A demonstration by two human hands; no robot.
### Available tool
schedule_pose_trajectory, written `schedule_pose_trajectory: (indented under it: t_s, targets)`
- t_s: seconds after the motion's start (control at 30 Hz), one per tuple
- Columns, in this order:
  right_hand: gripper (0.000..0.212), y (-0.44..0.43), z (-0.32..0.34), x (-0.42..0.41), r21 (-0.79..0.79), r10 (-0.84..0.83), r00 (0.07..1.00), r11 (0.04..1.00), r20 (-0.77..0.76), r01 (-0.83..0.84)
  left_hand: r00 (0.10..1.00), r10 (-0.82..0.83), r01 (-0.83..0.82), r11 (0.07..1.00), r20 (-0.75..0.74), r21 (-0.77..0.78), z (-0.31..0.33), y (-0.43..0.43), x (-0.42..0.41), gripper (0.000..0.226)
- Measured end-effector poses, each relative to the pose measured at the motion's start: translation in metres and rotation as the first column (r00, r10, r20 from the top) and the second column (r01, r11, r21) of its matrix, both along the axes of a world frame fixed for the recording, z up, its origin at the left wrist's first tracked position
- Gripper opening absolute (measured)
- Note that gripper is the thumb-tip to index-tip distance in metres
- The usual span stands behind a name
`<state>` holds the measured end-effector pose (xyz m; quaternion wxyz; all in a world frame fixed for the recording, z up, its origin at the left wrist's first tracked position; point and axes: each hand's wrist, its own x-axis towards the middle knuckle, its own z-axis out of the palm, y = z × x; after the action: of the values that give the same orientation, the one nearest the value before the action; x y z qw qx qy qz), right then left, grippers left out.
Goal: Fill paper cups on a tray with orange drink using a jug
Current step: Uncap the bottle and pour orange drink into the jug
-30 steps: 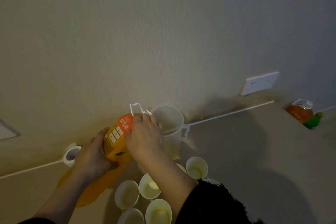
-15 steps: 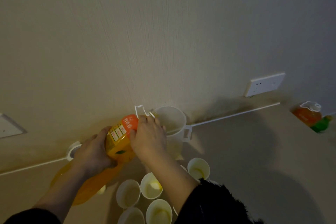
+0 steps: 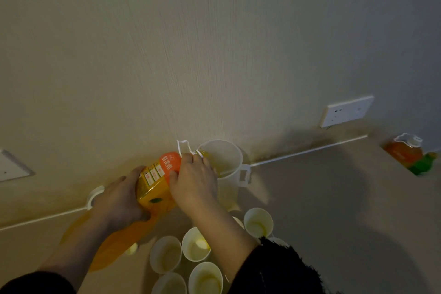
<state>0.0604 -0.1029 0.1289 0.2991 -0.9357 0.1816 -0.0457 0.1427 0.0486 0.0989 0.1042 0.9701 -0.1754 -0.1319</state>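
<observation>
Paper cups (image 3: 196, 244) partly beneath dark sleeve (image 3: 274, 270)

Bottle (image 3: 155, 188) left of jug (image 3: 226, 162), cups (image 3: 195, 246) before both.

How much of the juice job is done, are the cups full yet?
Not yet. Done: the paper cups stand grouped together, some with a little yellow drink at the bottom. In hand: the left hand and right hand hold the orange bottle tipped, its mouth at the rim of the white jug. Left: filling the cups from the jug.
</observation>
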Motion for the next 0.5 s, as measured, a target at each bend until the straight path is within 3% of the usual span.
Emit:
schedule_pose_trajectory:
  t_s: [0.5]
  targets:
    - [0.047, 0.0011, -0.0074, 0.0001, -0.014, -0.02, 1.0, 1.0, -0.011, 0.02, 1.0, -0.028, 0.027, 0.998, 0.012, 0.054, 0.0009, 0.0012, -0.0047, 0.123]
